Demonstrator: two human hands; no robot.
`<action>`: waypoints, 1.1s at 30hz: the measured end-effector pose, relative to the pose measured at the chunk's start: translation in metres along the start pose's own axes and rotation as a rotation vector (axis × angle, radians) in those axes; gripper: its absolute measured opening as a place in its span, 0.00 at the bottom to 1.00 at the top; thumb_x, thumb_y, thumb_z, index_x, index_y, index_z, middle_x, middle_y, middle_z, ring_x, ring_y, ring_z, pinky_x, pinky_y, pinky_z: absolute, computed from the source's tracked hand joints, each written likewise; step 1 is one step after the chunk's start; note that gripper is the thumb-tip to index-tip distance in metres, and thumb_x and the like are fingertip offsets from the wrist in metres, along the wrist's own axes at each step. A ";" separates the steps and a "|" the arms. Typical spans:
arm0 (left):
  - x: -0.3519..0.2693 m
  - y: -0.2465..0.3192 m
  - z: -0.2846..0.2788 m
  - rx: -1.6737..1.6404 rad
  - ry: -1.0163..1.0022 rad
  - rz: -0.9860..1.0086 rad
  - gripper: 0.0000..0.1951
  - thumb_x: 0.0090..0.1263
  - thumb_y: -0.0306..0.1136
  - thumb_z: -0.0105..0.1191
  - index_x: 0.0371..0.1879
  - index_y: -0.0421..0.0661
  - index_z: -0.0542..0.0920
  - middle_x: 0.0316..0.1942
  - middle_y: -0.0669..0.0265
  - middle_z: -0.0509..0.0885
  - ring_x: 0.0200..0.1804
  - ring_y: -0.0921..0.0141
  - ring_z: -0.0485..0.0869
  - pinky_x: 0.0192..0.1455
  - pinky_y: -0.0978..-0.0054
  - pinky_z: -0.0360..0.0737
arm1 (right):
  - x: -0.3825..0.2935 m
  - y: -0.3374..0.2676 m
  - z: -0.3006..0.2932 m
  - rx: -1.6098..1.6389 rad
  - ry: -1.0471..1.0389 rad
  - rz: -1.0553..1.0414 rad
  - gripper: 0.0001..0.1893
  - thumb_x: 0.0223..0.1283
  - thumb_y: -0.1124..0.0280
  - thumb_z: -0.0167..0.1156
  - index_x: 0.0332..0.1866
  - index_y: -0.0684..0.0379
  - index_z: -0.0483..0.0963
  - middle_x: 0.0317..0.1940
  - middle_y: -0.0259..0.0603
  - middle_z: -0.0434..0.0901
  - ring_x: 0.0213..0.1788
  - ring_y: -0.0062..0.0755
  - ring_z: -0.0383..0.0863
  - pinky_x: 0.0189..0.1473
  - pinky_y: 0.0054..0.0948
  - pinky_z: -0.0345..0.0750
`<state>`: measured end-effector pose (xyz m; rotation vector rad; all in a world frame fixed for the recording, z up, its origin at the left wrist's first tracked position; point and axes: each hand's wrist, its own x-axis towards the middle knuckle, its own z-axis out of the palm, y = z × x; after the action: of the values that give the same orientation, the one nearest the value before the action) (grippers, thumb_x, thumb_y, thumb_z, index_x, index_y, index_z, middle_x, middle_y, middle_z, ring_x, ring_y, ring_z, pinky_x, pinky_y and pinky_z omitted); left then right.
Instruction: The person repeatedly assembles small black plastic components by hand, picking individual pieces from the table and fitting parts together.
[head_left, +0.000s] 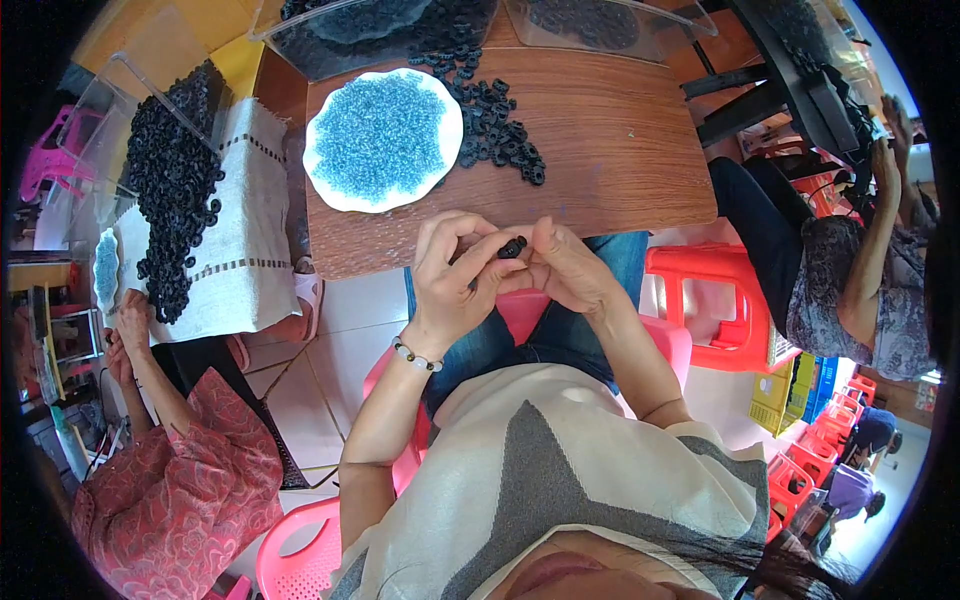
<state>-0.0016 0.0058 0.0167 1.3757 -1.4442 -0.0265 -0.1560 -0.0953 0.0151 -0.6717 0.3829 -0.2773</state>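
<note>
A small black plastic part (512, 247) is pinched between the thumb and forefinger of my left hand (450, 274), just off the near edge of the wooden table (600, 150). Close against it is my right hand (574, 266), its thumb raised and its other fingers curled towards the part. Whether those fingers grip anything is hidden. Beyond my hands, a white scalloped plate (309, 161) carries a heap of tiny clear bluish beads (382, 135). Many loose black plastic parts (491, 124) lie spread to the right of the plate.
Clear plastic bins (600, 41) line the table's far edge. At left, a person's hands (133, 322) work beside a cloth-covered table (244, 195) with heaped black parts (169, 180). On the right are a red plastic stool (675, 307) and another seated person (840, 292).
</note>
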 end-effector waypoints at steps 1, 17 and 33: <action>-0.002 -0.004 0.001 0.011 0.027 0.003 0.18 0.50 0.26 0.73 0.43 0.46 0.90 0.43 0.65 0.82 0.47 0.61 0.80 0.40 0.69 0.80 | -0.001 -0.005 0.003 -0.132 0.025 -0.033 0.30 0.72 0.45 0.59 0.59 0.66 0.79 0.42 0.40 0.85 0.41 0.25 0.87 0.46 0.26 0.86; -0.001 -0.001 0.003 -0.056 0.061 -0.169 0.17 0.57 0.28 0.74 0.46 0.45 0.90 0.43 0.63 0.83 0.38 0.67 0.81 0.36 0.72 0.79 | 0.009 -0.045 0.013 -0.775 0.245 -0.298 0.07 0.67 0.72 0.70 0.43 0.60 0.79 0.35 0.28 0.83 0.38 0.14 0.81 0.40 0.17 0.79; -0.005 -0.014 0.005 -0.074 0.022 -0.250 0.04 0.68 0.23 0.66 0.39 0.41 0.90 0.37 0.60 0.84 0.32 0.69 0.83 0.32 0.74 0.78 | 0.107 -0.228 -0.051 -1.463 0.671 -1.128 0.15 0.70 0.58 0.65 0.43 0.62 0.84 0.30 0.29 0.84 0.32 0.13 0.79 0.36 0.19 0.77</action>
<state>0.0029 0.0017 0.0025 1.4826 -1.2338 -0.2233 -0.1107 -0.3339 0.1000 -2.2483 0.8183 -1.3781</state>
